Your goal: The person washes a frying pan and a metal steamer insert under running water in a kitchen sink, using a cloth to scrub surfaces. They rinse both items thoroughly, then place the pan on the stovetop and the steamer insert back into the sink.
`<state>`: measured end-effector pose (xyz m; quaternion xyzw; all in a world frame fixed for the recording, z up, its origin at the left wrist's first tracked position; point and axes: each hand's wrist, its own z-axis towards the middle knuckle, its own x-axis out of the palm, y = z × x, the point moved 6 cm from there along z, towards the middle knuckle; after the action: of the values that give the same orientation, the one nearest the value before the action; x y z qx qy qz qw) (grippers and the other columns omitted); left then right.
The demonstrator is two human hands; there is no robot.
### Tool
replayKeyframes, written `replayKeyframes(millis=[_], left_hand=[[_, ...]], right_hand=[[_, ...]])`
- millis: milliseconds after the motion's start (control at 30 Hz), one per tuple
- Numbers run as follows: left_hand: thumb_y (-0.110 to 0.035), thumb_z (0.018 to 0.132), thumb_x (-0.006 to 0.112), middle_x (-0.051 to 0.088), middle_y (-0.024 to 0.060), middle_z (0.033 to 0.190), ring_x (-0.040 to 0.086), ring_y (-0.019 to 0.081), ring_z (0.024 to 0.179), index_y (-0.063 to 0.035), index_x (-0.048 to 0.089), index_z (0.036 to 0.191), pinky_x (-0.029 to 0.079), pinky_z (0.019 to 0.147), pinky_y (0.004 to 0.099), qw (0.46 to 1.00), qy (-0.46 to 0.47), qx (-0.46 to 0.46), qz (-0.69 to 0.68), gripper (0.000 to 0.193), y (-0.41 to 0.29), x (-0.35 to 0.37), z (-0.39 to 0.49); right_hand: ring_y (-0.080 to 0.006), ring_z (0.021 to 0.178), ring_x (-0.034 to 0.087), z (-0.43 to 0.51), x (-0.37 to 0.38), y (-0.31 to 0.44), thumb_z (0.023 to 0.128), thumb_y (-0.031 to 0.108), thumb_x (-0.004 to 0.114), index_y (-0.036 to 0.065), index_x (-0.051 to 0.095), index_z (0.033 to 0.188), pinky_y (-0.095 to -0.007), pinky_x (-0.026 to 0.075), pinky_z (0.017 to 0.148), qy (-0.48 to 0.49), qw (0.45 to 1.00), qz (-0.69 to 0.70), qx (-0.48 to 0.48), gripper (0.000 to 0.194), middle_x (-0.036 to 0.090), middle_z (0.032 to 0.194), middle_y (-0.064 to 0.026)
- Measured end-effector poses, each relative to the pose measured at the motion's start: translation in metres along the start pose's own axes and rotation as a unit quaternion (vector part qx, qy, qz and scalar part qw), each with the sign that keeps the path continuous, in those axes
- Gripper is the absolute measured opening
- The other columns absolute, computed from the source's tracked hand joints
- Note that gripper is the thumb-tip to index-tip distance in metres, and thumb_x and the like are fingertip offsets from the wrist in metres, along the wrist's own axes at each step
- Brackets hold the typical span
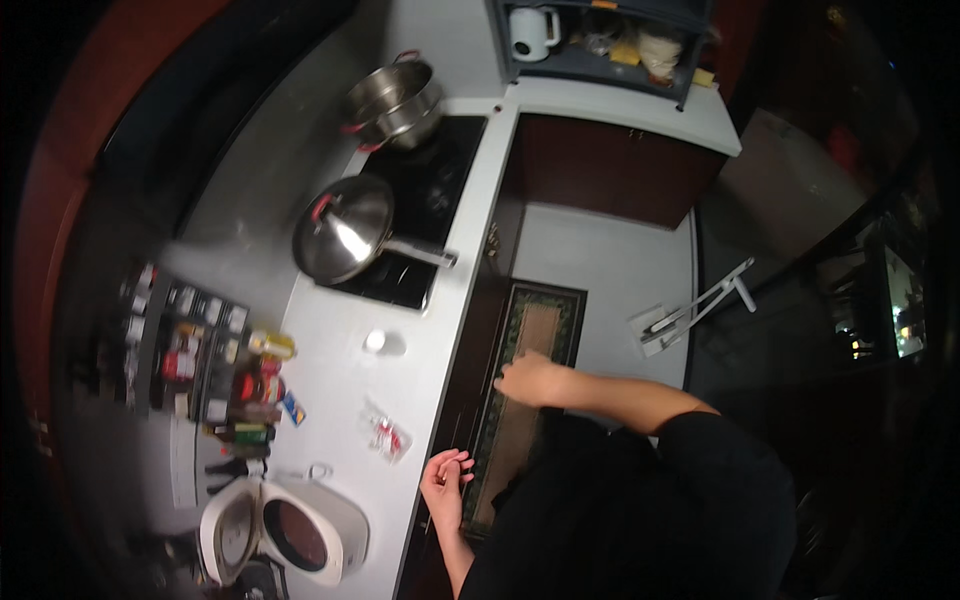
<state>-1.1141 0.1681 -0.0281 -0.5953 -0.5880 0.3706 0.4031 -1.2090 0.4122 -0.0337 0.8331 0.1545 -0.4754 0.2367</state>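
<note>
My left hand [446, 480] is at the counter's front edge, palm partly turned up, its fingers loosely curled and apart with nothing seen in them. My right hand [531, 379] hangs above the patterned floor mat [544, 319], knuckles up; its palm side is hidden. On the white counter [337, 360], a clear packet with red markings [388, 439] lies nearest my left hand. Beyond it stands a small white container [375, 341]. An open-lidded white rice cooker [341, 525] is at the lower left.
A lidded steel pan [345, 232] and a red-handled steel pot [397, 101] sit on the black hob [442, 172]. Bottles and jars crowd a rack [202, 337] at the left. A white kettle [531, 34] stands on a dark shelf. A white-framed folding object [697, 304] is on the floor.
</note>
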Motion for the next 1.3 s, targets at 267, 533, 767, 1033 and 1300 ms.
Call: replayKeyframes(millis=[267,533,767,1033,1300], left_hand=[[-0.004,0.107,0.056,0.074,0.0099,0.109,0.072,0.015,0.091,0.0001,0.067,0.116,0.057,0.073,0.0265,0.989,0.111,0.025,0.095,0.015,-0.082,0.12,0.141],[-0.001,0.104,0.058,0.074,0.0081,0.11,0.073,0.0146,0.094,0.0003,0.068,0.12,0.057,0.076,0.0256,0.981,0.164,0.081,0.061,0.019,-0.152,0.229,0.265],[0.004,0.092,0.069,0.05,0.0054,0.142,0.052,0.023,0.134,-0.0158,0.052,0.143,0.051,0.097,0.0352,0.945,0.117,0.266,0.153,0.058,-0.209,0.268,0.385],[-0.01,0.102,0.065,0.048,0.0083,0.153,0.051,0.0195,0.137,-0.0102,0.045,0.153,0.045,0.108,0.0343,0.977,0.029,0.211,-0.019,0.055,-0.304,0.281,0.511],[-0.019,0.103,0.067,0.042,0.0117,0.16,0.049,0.0223,0.138,-0.0068,0.04,0.157,0.046,0.112,0.0392,0.982,-0.089,0.167,0.002,0.061,-0.307,0.279,0.564]], right_hand=[[-0.0376,0.111,0.069,-0.034,-0.04,-0.13,0.093,0.025,0.07,0.007,0.061,0.13,-0.049,0.056,0.088,-0.055,0.992,0.067,0.091,0.042,0.07,0.115,-0.019],[-0.037,0.121,0.062,-0.066,-0.089,-0.233,0.1,0.031,0.064,0.011,0.052,0.147,-0.0458,0.051,0.1,-0.039,0.961,0.24,0.132,0.053,0.066,0.126,-0.0163],[-0.0404,0.122,0.063,-0.072,-0.134,-0.348,0.098,0.025,0.066,0.008,0.055,0.145,-0.0469,0.052,0.103,-0.013,0.944,0.2,0.263,0.05,0.065,0.134,-0.0227],[-0.0363,0.105,0.072,-0.004,-0.257,-0.446,0.096,0.018,0.07,0.009,0.056,0.144,-0.0455,0.056,0.09,-0.173,0.928,0.259,0.204,0.051,0.071,0.122,-0.0177],[-0.0136,0.083,0.07,0.145,-0.333,-0.575,0.103,0.009,0.061,0.003,0.047,0.152,-0.0291,0.055,0.079,-0.218,0.84,0.496,0.034,0.051,0.075,0.101,-0.0077]])
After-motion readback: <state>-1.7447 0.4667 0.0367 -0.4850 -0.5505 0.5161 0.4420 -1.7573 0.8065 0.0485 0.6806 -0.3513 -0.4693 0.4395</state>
